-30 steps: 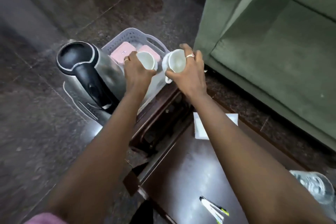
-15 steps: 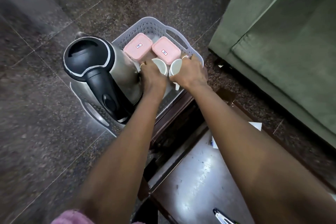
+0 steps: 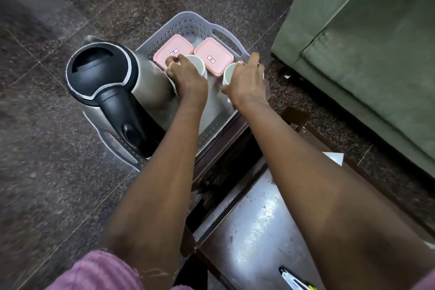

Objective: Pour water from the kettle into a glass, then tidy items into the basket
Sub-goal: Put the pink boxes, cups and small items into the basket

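A grey perforated basket [image 3: 188, 20] stands on the floor. Inside it are a steel kettle with a black lid and handle [image 3: 101, 73] on the left and two pink lidded boxes [image 3: 173, 50] [image 3: 213, 54] at the far side. My left hand [image 3: 186, 76] grips a white cup [image 3: 197, 63] from above, low in the basket beside the kettle. My right hand [image 3: 244, 80] covers a second white cup [image 3: 228, 74] at the basket's right side, thumb on its near wall and fingers stretched over the far rim. Most of both cups is hidden by the hands.
A dark wooden table [image 3: 254, 226] lies under my forearms, with a pen [image 3: 294, 278] near its front and a white paper [image 3: 334, 158] at its right edge. A green sofa [image 3: 364, 42] fills the right. Dark stone floor surrounds the basket.
Both hands have carried the cups down from above the basket into it and have moved apart, the left toward the kettle and the right toward the basket's right wall.
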A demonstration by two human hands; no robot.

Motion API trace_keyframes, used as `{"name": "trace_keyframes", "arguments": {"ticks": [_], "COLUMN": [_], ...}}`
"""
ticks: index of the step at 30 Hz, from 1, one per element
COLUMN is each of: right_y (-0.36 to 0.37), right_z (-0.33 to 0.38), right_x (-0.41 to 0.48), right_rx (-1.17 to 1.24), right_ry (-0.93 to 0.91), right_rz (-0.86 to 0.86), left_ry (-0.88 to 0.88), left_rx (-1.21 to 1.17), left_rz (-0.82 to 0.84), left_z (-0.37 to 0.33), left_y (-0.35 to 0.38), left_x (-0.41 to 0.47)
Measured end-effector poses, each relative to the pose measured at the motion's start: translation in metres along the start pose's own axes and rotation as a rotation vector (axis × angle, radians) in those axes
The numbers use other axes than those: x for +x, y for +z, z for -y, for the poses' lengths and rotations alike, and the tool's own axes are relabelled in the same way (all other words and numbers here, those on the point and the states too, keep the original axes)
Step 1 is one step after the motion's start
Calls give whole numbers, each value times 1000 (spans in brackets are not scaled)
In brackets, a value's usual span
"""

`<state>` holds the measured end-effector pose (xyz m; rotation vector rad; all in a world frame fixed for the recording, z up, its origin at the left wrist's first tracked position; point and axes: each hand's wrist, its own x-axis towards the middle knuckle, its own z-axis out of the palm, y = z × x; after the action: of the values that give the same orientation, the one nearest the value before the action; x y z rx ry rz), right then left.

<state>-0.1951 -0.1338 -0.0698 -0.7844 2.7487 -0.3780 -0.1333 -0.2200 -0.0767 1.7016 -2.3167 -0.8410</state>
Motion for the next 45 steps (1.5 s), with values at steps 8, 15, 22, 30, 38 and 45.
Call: {"name": "trace_keyframes", "arguments": {"ticks": [8,15,22,30,38,45], "right_y": [-5,-10,-7,3,5,6], "right_z": [-13,-66,-175,-310,-424,-508], "right_x": [-24,-94,-205,-363,-515,-613], "right_rx": [51,134,185,229,184,189], "right_ry": [-109,-7,287,735,1121,1625], "right_rz": [-138,-273,-223,-258,-284,-350], "left_ry": [123,442,593,787,974,1106], "left_rx": [-54,-247,-213,-86,55,202], "left_rz": [-34,-132,134,510,854,1076], "left_z": [-3,-5,-7,3,14,30], "left_y": [-3,20,82,153,202,233], "left_x": [-35,-135,-266,-454,-628,-731]}}
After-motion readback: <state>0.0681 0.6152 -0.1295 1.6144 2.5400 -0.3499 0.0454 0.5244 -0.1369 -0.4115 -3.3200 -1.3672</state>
